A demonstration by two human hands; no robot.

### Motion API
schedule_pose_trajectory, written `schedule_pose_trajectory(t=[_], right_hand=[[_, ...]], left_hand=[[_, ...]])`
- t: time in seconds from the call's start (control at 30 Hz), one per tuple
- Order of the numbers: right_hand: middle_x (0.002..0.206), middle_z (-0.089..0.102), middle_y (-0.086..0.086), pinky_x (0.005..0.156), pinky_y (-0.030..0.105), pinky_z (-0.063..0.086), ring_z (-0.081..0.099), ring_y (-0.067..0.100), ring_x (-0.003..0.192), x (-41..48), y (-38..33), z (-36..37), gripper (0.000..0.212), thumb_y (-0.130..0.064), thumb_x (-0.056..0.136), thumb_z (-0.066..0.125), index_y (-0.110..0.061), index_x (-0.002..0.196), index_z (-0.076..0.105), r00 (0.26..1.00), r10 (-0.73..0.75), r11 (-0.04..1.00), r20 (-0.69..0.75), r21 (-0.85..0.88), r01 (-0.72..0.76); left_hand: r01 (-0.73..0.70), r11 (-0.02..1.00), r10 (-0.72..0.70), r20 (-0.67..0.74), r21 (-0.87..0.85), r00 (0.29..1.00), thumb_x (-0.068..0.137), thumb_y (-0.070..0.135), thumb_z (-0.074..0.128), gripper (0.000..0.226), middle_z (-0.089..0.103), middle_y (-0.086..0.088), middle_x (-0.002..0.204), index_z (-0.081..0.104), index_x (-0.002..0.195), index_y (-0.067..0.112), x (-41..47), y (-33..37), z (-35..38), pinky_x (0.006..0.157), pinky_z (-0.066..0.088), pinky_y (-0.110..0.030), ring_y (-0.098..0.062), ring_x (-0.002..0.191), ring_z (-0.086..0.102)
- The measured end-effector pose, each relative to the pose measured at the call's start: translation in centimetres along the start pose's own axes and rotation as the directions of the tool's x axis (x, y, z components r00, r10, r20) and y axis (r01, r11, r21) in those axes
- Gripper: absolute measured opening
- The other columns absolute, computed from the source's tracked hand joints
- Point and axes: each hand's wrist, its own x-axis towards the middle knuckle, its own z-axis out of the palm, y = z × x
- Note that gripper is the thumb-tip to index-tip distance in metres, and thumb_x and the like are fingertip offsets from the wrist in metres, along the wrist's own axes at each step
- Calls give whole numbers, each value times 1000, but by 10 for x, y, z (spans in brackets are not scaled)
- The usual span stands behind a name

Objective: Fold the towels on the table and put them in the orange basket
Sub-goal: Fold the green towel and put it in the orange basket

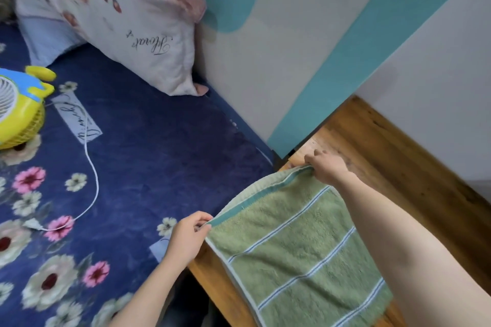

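**Green towel held by its upper edge, beside the bed**

Surroundings: a brown wooden plank surface (377, 141) runs along the right. From this angle I cannot tell whether it is a table top or a floor. To its left is a bed covered with a navy sheet printed with pink and cream flowers (148, 146). A white pillow with a floral print (114, 21) leans against a white and teal headboard panel (305, 48). A small yellow and blue plastic fan (18, 111) sits on the sheet at the left edge, and its thin white cord (93, 172) trails across the fabric.

Task item: a green terry towel with thin white and blue stripes (300, 247) hangs over the wooden surface, next to the edge of the bed. Its upper edge appears to be doubled into two layers.

Hands: my left hand (186, 239) pinches the near end of that upper edge between thumb and curled fingers. My right hand (326, 167) grips the far end, fingers curled over the hem.
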Motion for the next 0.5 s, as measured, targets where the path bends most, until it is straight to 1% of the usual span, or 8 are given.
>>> schedule_pose_trajectory(t=[0.07,0.13,0.17,0.2,0.27,0.3,0.4,0.5], right_hand=[[108,59,9,73,34,46,55,29,100,-16,10,-6,21,-15,87,52,-15,108,54,998,52,990,-41,134,-46],[97,64,9,72,33,45,58,29,92,-47,25,-15,18,-7,79,58,-13,96,60,988,140,910,-62,401,-104],[87,64,8,69,32,44,60,27,84,-69,32,-25,16,-1,74,58,-13,85,62,976,201,803,-78,583,-119],[75,61,6,64,30,43,59,23,73,-96,39,-35,16,4,70,56,-11,75,60,957,278,637,-83,762,-119],[61,56,3,51,20,44,54,10,54,-154,53,-56,16,13,72,53,-3,73,56,930,366,277,-40,959,-67],[58,58,0,48,15,44,54,4,49,-186,61,-64,20,18,75,53,-1,76,56,926,377,160,-29,987,-34],[61,65,-6,49,10,44,55,-1,53,-261,78,-69,33,19,73,60,-14,78,63,914,401,-33,-51,997,70],[77,70,-2,55,16,51,64,7,64,-323,78,-61,37,-10,50,80,-26,82,71,884,462,-277,-71,936,219]], left_hand=[[-68,997,69,-10,19,998,88,6,58,34,67,7,88,58,77,39,-5,10,-3,70,45,-14,-12,88,61],[-144,989,144,-13,16,989,87,6,59,37,70,8,86,60,78,41,-14,26,-9,71,47,-17,-14,84,63],[-184,983,184,-12,-1,983,87,4,60,39,71,12,83,61,78,42,-19,36,-12,71,48,-16,-12,82,64],[-232,972,232,-9,-27,973,86,2,61,43,71,18,79,63,77,44,-24,47,-17,70,48,-12,-6,81,64],[-334,939,335,4,-85,942,83,-3,62,55,68,31,74,66,72,51,-33,73,-28,70,46,-3,9,79,63],[-378,919,383,26,-110,923,83,-4,62,59,67,34,74,68,67,53,-37,88,-34,70,45,-2,12,78,62],[-490,855,512,131,-168,849,82,-6,62,63,68,31,74,68,66,55,-48,130,-47,71,46,-2,13,80,63],[-588,786,618,236,-193,749,81,-8,61,59,71,24,73,71,67,49,-60,172,-55,70,47,-4,8,74,65]])
